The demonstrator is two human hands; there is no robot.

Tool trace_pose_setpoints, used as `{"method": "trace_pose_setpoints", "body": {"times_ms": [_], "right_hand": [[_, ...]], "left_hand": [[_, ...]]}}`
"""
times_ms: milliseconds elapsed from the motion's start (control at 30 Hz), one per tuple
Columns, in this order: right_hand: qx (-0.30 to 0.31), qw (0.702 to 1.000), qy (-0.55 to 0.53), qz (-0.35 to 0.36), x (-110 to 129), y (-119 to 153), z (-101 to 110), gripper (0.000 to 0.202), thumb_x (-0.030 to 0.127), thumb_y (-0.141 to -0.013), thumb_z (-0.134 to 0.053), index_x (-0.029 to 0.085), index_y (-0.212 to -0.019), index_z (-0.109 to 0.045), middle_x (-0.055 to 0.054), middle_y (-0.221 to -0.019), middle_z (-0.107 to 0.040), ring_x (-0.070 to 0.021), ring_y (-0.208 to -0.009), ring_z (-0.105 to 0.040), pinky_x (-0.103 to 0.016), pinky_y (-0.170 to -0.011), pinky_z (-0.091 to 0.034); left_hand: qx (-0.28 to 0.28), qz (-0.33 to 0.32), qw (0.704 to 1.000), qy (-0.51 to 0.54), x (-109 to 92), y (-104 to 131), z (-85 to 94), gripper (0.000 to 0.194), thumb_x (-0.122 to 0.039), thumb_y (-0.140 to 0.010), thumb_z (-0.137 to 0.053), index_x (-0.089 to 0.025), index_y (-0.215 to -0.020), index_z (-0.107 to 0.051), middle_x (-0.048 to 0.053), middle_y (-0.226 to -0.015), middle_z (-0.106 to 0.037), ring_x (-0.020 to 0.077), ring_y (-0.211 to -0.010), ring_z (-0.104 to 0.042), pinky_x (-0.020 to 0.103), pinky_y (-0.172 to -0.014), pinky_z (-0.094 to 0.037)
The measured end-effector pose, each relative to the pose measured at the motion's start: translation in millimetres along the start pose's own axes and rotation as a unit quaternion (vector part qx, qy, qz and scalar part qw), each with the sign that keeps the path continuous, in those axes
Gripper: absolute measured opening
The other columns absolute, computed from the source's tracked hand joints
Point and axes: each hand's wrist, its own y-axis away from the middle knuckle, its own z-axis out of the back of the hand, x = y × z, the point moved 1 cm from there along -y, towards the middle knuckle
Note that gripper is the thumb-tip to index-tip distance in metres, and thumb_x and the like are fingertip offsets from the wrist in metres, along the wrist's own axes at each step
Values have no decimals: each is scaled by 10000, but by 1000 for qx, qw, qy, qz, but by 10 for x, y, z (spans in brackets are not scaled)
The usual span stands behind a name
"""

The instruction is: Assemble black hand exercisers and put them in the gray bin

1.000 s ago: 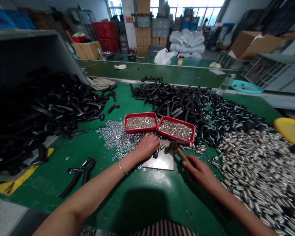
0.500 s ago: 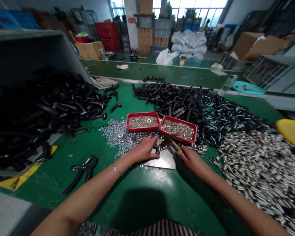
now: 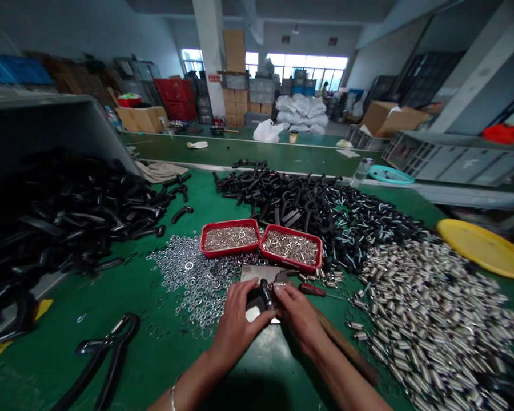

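Note:
My left hand (image 3: pixel 240 317) is curled round a black handle part (image 3: pixel 263 297) over a metal plate (image 3: pixel 251 273). The fingers of my right hand (image 3: pixel 297 311) pinch a small silver spring (image 3: pixel 277 285) against the side of that part. A hammer (image 3: pixel 346 345) lies on the table, its wooden handle passing beside and partly behind my right forearm. Just right of my right hand lies a red-handled screwdriver (image 3: pixel 312 289). Two red trays (image 3: pixel 205 251) of tiny metal pieces stand beyond the plate.
Loose washers (image 3: pixel 188 279) spread to the left. Silver springs (image 3: pixel 428 319) are heaped on the right, with a yellow lid (image 3: pixel 484 248) behind them. Black parts (image 3: pixel 282 194) pile up at the back; more fill a grey bin (image 3: pixel 68 108) at the left. One assembled tool (image 3: pixel 111 348) lies front left.
My right hand has let go of the hammer, which now lies on the table, and holds a spring at the black part. The view has tilted up and shifted right.

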Motion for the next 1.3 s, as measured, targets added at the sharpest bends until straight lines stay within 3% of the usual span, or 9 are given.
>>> {"method": "trace_pose_setpoints", "body": {"times_ms": [200, 333, 433, 667, 800, 900, 1033, 1167, 1300], "right_hand": [[-50, 995, 23, 81, -150, -137, 31, 314, 476, -860, -679, 209, -1024, -687, -36, -960, -685, -210, -902, -623, -317, -833, -485], [-60, 984, 93, 139, -171, -253, 71, 291, 477, -919, -595, 210, -1004, -673, -38, -984, -673, -211, -970, -603, -330, -916, -464], [-56, 986, 89, 132, -221, -284, 75, 282, 484, -936, -567, 220, -1004, -640, -25, -932, -642, -186, -853, -619, -305, -780, -522], [-32, 994, 46, 97, -342, -248, 87, 297, 503, -958, -524, 237, -1087, -557, 30, -756, -562, -133, -570, -602, -243, -494, -487], [-29, 996, 30, 78, -390, -260, 105, 284, 500, -957, -528, 241, -1072, -557, 29, -781, -564, -115, -562, -597, -219, -470, -458], [-32, 996, 30, 77, -421, -272, 113, 280, 493, -958, -529, 242, -1078, -563, 30, -769, -566, -114, -566, -601, -211, -465, -449], [-28, 995, 38, 85, -410, -271, 117, 279, 485, -967, -513, 233, -1078, -559, 34, -728, -572, -115, -557, -599, -208, -457, -446], [-26, 994, 44, 96, -362, -249, 111, 274, 475, -968, -514, 231, -1087, -549, 36, -723, -577, -115, -560, -600, -214, -471, -472], [-23, 992, 42, 114, -359, -233, 101, 285, 485, -958, -522, 227, -1076, -547, 33, -741, -576, -117, -562, -601, -213, -462, -481]], "left_hand": [[63, -53, 996, -41, 156, -92, 74, 619, -401, -903, -652, -235, -1422, -358, 111, -1254, -560, 260, -1174, -529, 467, -1026, -453], [53, -55, 995, -65, 290, -623, 204, 418, -365, -986, -512, -217, -1369, -432, 105, -1228, -582, 240, -1153, -541, 464, -1039, -431], [46, -89, 990, -97, 361, -1216, 215, 306, -320, -999, -468, -191, -1267, -537, 103, -1177, -622, 237, -1118, -561, 437, -1018, -436], [208, -105, 933, -276, 482, -2559, -368, 305, -112, -914, -458, -190, -1074, -706, 121, -1131, -692, 272, -1085, -579, 409, -945, -420], [277, -114, 908, -292, 562, -2906, -695, 161, -90, -796, -623, -178, -880, -729, 135, -964, -718, 282, -934, -634, 368, -841, -434], [304, -134, 895, -298, 595, -2997, -748, 80, -131, -790, -662, -173, -841, -708, 136, -911, -704, 280, -904, -635, 364, -844, -420], [291, -186, 888, -303, 534, -3137, -530, 130, -139, -847, -588, -151, -938, -680, 167, -1019, -672, 305, -1078, -578, 414, -977, -347], [200, -234, 886, -347, 473, -3262, -66, 211, -123, -913, -460, -97, -987, -656, 212, -1025, -665, 327, -1109, -572, 472, -1004, -329], [118, -96, 926, -344, 494, -3109, 322, 265, -146, -886, -566, -76, -1140, -593, 203, -1017, -686, 330, -1045, -624, 454, -939, -406]]}}
